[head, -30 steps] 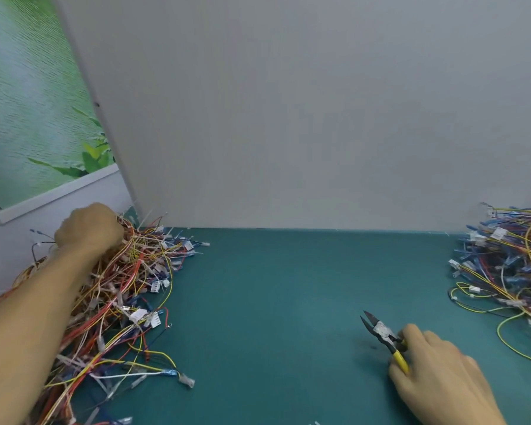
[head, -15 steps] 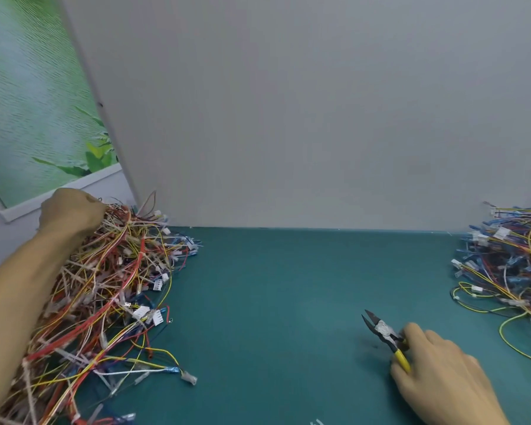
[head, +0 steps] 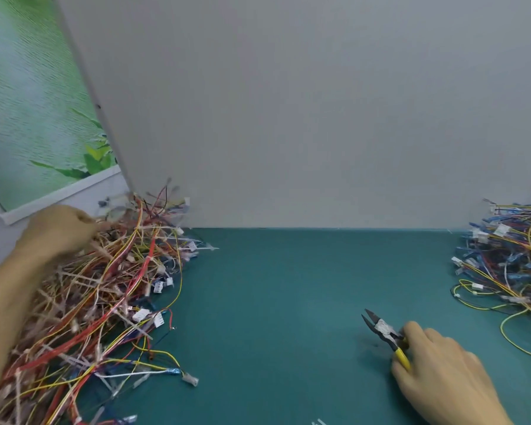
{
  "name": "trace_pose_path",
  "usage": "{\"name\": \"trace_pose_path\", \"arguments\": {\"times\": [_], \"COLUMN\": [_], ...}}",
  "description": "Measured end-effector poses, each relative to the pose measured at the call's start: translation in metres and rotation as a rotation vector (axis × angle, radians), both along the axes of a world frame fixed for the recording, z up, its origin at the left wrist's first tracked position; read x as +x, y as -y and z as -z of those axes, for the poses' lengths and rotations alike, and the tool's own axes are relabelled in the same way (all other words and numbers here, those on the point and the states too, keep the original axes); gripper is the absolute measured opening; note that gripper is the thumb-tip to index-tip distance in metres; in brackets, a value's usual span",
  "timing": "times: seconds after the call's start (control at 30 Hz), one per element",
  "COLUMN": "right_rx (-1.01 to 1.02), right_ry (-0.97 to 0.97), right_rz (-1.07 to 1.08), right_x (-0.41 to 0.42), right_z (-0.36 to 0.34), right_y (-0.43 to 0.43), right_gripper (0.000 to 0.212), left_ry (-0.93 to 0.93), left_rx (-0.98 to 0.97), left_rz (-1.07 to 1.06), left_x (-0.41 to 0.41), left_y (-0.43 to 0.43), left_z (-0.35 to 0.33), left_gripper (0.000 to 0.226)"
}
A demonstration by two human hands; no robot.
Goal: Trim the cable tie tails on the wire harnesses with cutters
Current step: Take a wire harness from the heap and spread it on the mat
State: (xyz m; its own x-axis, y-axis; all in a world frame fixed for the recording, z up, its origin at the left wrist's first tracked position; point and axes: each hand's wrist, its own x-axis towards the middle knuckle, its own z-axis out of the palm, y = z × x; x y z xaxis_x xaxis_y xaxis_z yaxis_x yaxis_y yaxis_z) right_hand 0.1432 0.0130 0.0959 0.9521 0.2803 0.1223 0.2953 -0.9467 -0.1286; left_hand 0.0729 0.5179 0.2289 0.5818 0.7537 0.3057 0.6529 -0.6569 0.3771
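In 1 s our left hand [head: 59,231], fingers curled into the harnesses [head: 105,302] at table [head: 273,302] left, has hauled them upward; right hand [head: 442,372] grips cutters [head: 383,332], blades apart, waiting. No trimming yet.

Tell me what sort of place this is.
Probably a wire-harness workbench: a left pile and a right pile of harnesses on a teal mat, cutters in the right hand, and a grey partition behind.
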Motion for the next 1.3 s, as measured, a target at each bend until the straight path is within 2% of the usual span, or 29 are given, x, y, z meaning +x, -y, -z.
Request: {"name": "trace_pose_path", "arguments": {"times": [0.03, 0.07, 0.1, 0.17, 0.2, 0.27, 0.33, 0.4, 0.53, 0.6, 0.63, 0.73, 0.77, 0.8, 0.93, 1.0, 1.07, 1.13, 1.17, 1.23, 1.3], "right_rx": [0.003, 0.006, 0.006, 0.006, 0.007, 0.008, 0.01, 0.005, 0.004, 0.015, 0.019, 0.022, 0.026, 0.025, 0.027, 0.008, 0.011, 0.009, -0.009, -0.016, -0.033], "right_ry": [0.0, 0.0, 0.001, -0.001, -0.002, 0.0, 0.001, -0.006, -0.015, -0.01, -0.011, -0.016, -0.013, -0.01, -0.014, -0.012, -0.024, -0.005, 0.002, -0.011, -0.004], "right_rz": [-0.001, -0.003, -0.007, -0.012, -0.011, -0.005, -0.001, -0.002, -0.003, -0.003, -0.003, -0.003, -0.002, 0.001, 0.002, 0.002, 0.002, 0.007, 0.006, 0.01, 0.015], "right_x": [0.0, -0.001, -0.001, -0.001, -0.001, 0.0, 0.0, 0.0, 0.001, 0.002, 0.002, 0.001, 0.001, 0.002, 0.0, 0.001, 0.0, -0.001, 0.0, -0.001, -0.003], "right_z": [0.0, 0.0, 0.0, 0.001, 0.002, 0.001, 0.001, 0.002, 0.001, 0.002, 0.002, 0.001, 0.002, 0.002, 0.001, 0.0, 0.0, 0.001, 0.0, 0.0, 0.001], "right_y": [0.0, -0.001, -0.001, -0.001, -0.001, -0.002, -0.001, -0.001, -0.002, -0.002, -0.001, -0.001, -0.001, -0.001, -0.002, -0.002, 0.001, -0.001, -0.001, 0.0, -0.001], "right_gripper": [0.016, 0.016, 0.016, 0.017, 0.017, 0.017, 0.018, 0.018, 0.018, 0.017, 0.017, 0.017, 0.018, 0.018, 0.018, 0.017, 0.017, 0.017, 0.017, 0.018, 0.019], "left_ry": [-0.196, -0.312, -0.343, -0.226, -0.151, -0.162, -0.302, -0.41, -0.426, -0.32, -0.176, 0.459, 0.598, 0.637, 0.489, 0.529, 0.445, 0.342, 0.377, 0.483, 0.445], "left_rx": [0.075, 0.148, 0.241, 0.473, 0.557, 0.533, 0.384, 0.323, 0.282, 0.087, -0.088, -0.886, -1.039, -1.079, -0.921, -0.692, -0.469, -0.358, -0.306, -0.243, -0.334], "left_rz": [-0.045, -0.079, -0.101, -0.031, 0.043, 0.135, 0.066, -0.004, -0.055, -0.066, -0.054, 0.013, 0.029, 0.028, -0.017, 0.006, -0.079, -0.094, -0.043, -0.047, -0.055], "left_x": [0.0, 0.001, 0.004, 0.015, 0.021, 0.034, 0.047, 0.054, 0.061, 0.066, 0.069, 0.064, 0.06, 0.056, 0.048, 0.052, 0.054, 0.052, 0.051, 0.056, 0.056], "left_y": [0.001, 0.006, 0.013, 0.034, 0.044, 0.06, 0.068, 0.069, 0.065, 0.06, 0.055, 0.042, 0.037, 0.033, 0.032, 0.033, 0.032, 0.034, 0.035, 0.034, 0.036], "left_z": [0.005, 0.008, 0.01, 0.012, 0.014, 0.021, 0.029, 0.036, 0.049, 0.04, 0.029, -0.01, -0.017, -0.018, -0.012, -0.011, -0.006, -0.001, -0.001, -0.004, -0.005], "left_gripper": [0.019, 0.018, 0.025, 0.035, 0.03, 0.018, 0.019, 0.018, 0.014, 0.012, 0.018, 0.017, 0.015, 0.015, 0.018, 0.016, 0.025, 0.024, 0.026, 0.028, 0.026]}}
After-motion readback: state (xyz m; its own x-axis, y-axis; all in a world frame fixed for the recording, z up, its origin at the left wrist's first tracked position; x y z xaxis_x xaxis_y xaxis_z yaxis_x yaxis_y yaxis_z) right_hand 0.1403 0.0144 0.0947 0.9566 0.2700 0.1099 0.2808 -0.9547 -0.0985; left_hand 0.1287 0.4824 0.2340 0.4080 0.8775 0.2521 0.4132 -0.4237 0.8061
